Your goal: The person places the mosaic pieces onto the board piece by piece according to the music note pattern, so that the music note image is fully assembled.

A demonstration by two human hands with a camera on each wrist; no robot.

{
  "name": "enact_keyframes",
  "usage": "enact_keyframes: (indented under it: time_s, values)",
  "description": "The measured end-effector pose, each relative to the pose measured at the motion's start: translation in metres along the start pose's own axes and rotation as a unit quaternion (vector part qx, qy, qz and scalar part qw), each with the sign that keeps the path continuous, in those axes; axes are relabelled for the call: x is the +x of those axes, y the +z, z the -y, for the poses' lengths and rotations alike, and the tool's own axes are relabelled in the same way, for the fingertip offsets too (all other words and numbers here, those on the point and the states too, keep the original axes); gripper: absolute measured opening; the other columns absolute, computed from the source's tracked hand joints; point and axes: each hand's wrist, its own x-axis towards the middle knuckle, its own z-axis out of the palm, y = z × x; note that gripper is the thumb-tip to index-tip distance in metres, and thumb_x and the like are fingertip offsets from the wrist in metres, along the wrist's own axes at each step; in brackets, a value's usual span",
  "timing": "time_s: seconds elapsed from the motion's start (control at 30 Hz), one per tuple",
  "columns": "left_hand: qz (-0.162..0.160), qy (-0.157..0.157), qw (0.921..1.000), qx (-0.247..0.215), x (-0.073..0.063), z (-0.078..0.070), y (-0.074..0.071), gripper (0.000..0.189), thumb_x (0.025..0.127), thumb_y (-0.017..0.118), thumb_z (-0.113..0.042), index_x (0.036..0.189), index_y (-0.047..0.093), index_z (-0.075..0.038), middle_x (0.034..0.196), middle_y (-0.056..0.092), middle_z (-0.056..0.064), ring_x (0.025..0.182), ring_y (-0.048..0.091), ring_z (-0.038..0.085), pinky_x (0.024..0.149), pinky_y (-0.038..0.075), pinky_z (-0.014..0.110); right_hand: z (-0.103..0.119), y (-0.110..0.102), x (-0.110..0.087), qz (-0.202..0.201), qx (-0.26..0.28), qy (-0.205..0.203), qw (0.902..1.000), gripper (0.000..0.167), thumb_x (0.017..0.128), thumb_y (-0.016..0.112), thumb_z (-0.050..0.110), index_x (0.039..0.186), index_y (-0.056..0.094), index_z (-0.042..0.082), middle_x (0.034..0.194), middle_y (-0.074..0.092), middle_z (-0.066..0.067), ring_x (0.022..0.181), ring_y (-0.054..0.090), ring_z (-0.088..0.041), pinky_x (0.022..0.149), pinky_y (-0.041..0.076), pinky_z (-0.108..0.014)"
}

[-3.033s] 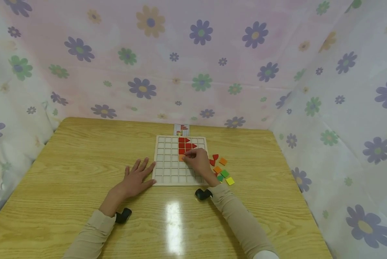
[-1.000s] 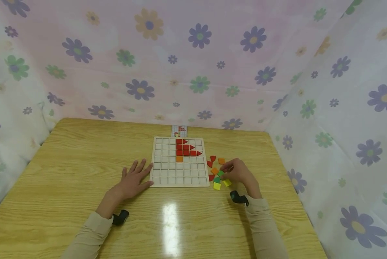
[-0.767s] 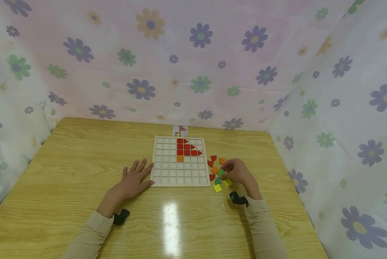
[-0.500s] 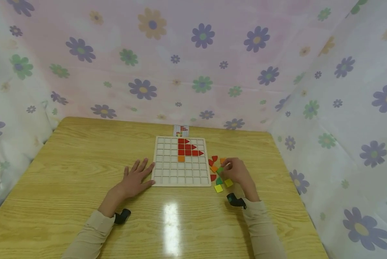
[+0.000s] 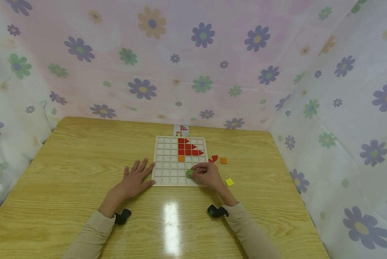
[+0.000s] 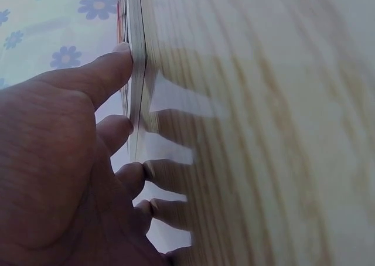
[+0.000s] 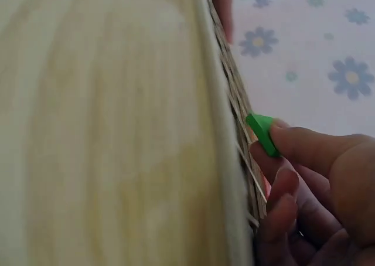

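My right hand (image 5: pixel 207 175) pinches a green square tile (image 5: pixel 189 173) between thumb and fingertips, over the lower right part of a wooden grid board (image 5: pixel 162 176). In the right wrist view the green tile (image 7: pixel 265 132) shows edge-on, close over the board. Three rows of red tiles (image 5: pixel 188 152) with pointed ends fill upper cells of the grid, and one orange square (image 5: pixel 181 158) lies below them. With fingers spread on the table, my left hand (image 5: pixel 133 181) touches the board's left edge; the left wrist view shows the thumb (image 6: pixel 111 72) against the board's side.
Loose pieces lie right of the board: red rounded pieces (image 5: pixel 215 158), an orange square (image 5: pixel 223 160) and a yellow square (image 5: pixel 229 182). My right hand hides others. A small pattern card (image 5: pixel 181 130) lies behind the board. Flowered cloth (image 5: pixel 167 97) closes off the table's back and sides.
My right hand placed the orange square, went to the loose pieces on the right, and has come back left over the board with a green square tile. The left hand stays put.
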Motion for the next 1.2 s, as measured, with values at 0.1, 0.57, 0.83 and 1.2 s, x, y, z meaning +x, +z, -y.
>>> enact_keyframes:
  time_s: [0.1,0.57,0.83,1.2]
  values:
    - [0.001,-0.001,1.0,-0.002,0.0,0.0,0.001,0.069,0.104,0.058,-0.036,0.16,0.03,-0.006,0.167,0.013,0.027,0.152,0.002,0.054,0.11,-0.001,0.081,0.003,0.012,0.003,-0.013,-0.004,-0.007,0.9999,0.01,0.087,0.081,0.009,0.094,0.078,0.002,0.084,0.077,-0.01,0.069,0.068,-0.008,0.065,0.052,-0.021]
    - [-0.001,-0.006,1.0,-0.008,-0.002,-0.003,-0.001,0.069,0.104,0.058,-0.035,0.16,0.03,-0.005,0.167,0.012,0.027,0.152,0.003,0.054,0.11,-0.002,0.081,0.012,0.023,0.021,-0.067,-0.014,-0.015,0.9975,0.011,0.087,0.081,0.006,0.097,0.078,0.002,0.085,0.073,-0.009,0.07,0.06,-0.014,0.064,0.049,-0.021]
    - [-0.005,-0.004,0.9999,-0.009,-0.002,-0.004,-0.001,0.069,0.104,0.058,-0.035,0.16,0.031,-0.005,0.166,0.013,0.027,0.152,0.003,0.054,0.11,-0.001,0.081,0.014,0.028,0.031,-0.07,-0.024,-0.017,0.9971,0.011,0.085,0.084,0.008,0.092,0.077,0.003,0.085,0.074,-0.009,0.071,0.063,-0.012,0.066,0.052,-0.023]
    - [-0.005,-0.005,0.9999,-0.01,-0.002,-0.004,-0.001,0.069,0.104,0.059,-0.034,0.16,0.031,-0.005,0.166,0.014,0.028,0.152,0.004,0.055,0.11,-0.001,0.081,0.011,0.029,0.034,-0.07,-0.057,-0.001,0.9959,0.007,0.088,0.081,0.012,0.093,0.082,0.007,0.091,0.077,-0.006,0.074,0.062,-0.013,0.066,0.05,-0.024]
